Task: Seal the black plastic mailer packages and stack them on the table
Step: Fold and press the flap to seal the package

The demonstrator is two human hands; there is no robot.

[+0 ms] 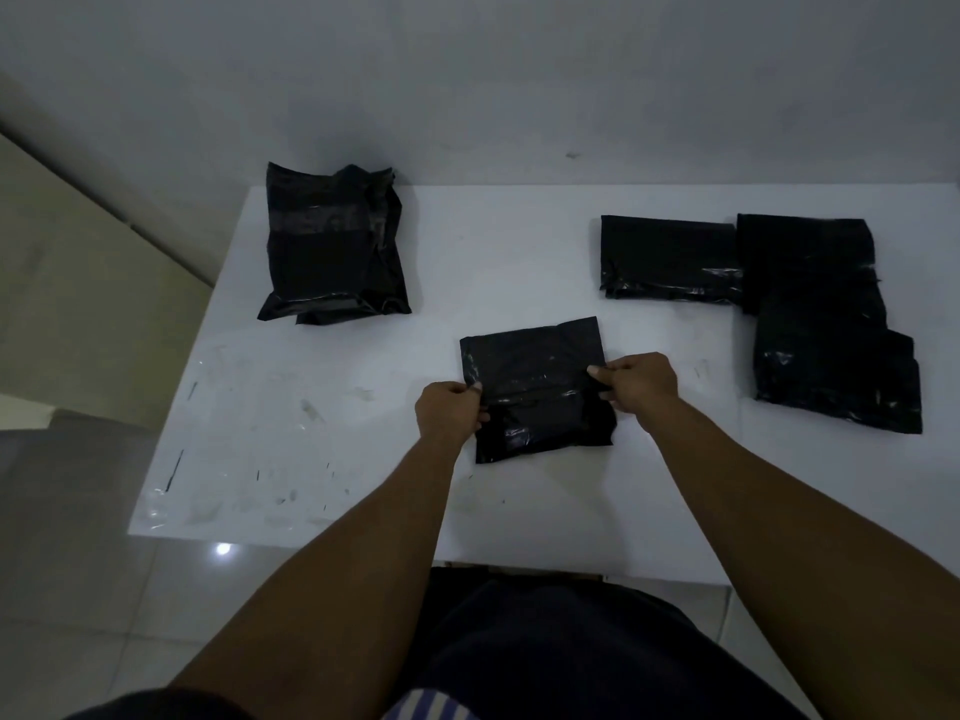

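Observation:
A black plastic mailer [535,376] lies in the middle of the white table [363,433], its flap folded over the body. My left hand [449,410] pinches the flap's left edge and my right hand [636,384] pinches its right edge. A stack of black mailers [332,241] sits at the back left. At the right lie more black mailers: one [670,257] at the back, and a larger overlapping group [826,324] running toward the front right.
The table stands against a pale wall [467,85]. Its left and front edges drop to a tiled floor [78,563]. Scuffs and bits of clear film mark the table's front left [234,485].

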